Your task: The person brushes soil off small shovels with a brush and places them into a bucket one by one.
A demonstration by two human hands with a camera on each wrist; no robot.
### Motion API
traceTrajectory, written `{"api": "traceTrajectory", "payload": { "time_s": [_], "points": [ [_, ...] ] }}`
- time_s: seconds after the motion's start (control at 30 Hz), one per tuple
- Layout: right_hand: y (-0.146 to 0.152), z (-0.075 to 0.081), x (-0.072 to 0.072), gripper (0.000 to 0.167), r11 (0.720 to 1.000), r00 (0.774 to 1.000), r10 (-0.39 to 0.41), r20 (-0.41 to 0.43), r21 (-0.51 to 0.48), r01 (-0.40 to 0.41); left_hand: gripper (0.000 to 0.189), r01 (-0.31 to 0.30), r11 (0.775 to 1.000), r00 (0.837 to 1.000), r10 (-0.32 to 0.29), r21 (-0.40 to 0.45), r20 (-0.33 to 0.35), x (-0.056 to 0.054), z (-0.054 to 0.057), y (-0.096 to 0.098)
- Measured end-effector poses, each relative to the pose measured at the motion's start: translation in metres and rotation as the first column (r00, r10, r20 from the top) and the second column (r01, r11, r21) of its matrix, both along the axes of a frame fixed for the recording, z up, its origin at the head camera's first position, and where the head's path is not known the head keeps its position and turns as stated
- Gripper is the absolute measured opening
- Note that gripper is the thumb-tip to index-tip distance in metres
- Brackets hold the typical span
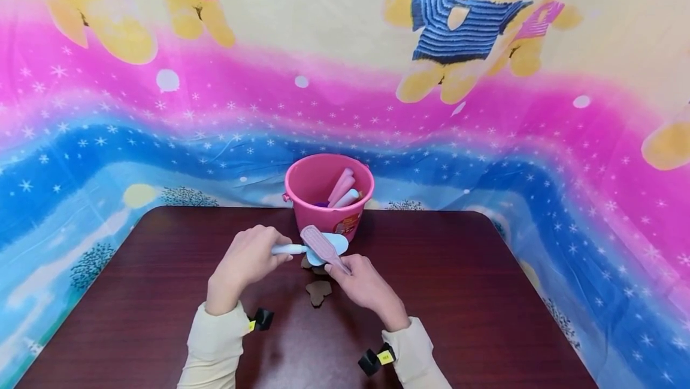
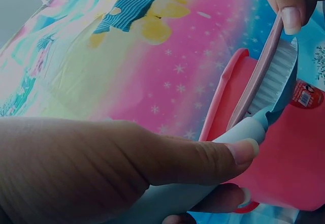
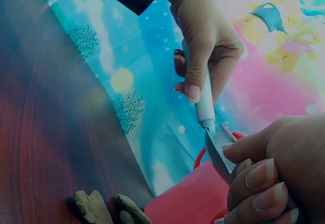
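My left hand (image 1: 248,262) grips the pale blue handle of a small toy shovel (image 1: 338,241), its blade pointing right. In my right hand (image 1: 368,284) is a mauve-pink brush (image 1: 319,244), pinched near one end. White bristles (image 2: 274,76) show between the brush's back and the shovel blade in the left wrist view, and the brush lies across the blade. Both tools hover over the table just before the pink bucket (image 1: 308,219). Below them are flat brown pieces (image 1: 318,292), partly covered by the shovel in the head view; their material is unclear.
Inside the bucket stand pink handles (image 1: 342,184) and a light blue one (image 1: 346,198). The dark reddish-brown table (image 1: 458,293) has rounded far corners. A printed cloth (image 1: 323,101) with bears hangs behind and along both sides.
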State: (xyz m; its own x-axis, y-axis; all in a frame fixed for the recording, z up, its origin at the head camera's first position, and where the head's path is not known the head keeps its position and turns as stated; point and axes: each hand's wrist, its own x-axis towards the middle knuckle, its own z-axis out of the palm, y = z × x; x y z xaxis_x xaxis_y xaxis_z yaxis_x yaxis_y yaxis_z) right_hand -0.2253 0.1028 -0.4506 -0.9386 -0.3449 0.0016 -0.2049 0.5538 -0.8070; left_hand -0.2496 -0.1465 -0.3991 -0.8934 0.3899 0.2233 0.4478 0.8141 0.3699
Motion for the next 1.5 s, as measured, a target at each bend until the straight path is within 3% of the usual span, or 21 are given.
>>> {"api": "traceTrajectory", "payload": {
  "time_s": [0.2,0.53,1.13,1.5],
  "points": [
    [0.005,0.000,-0.001,0.030,1.000,1.000,-0.018,-0.004,-0.004,0.018,0.022,0.000,1.000,1.000,0.000,0.009,0.026,0.001,0.001,-0.002],
    [0.021,0.003,-0.004,0.034,0.996,0.997,-0.083,-0.003,-0.017,0.083,0.022,-0.014,1.000,1.000,0.014,-0.016,-0.028,0.001,0.004,-0.012],
    [0.039,0.012,-0.005,0.032,0.982,0.982,-0.190,0.026,-0.009,0.190,0.022,-0.018,1.000,0.999,0.018,0.003,-0.033,0.002,0.006,-0.017],
    [0.031,0.017,0.001,0.031,0.988,0.989,-0.151,-0.005,-0.025,0.150,0.025,-0.015,1.000,0.999,0.016,0.016,-0.030,0.004,0.005,-0.012]
  ]
}}
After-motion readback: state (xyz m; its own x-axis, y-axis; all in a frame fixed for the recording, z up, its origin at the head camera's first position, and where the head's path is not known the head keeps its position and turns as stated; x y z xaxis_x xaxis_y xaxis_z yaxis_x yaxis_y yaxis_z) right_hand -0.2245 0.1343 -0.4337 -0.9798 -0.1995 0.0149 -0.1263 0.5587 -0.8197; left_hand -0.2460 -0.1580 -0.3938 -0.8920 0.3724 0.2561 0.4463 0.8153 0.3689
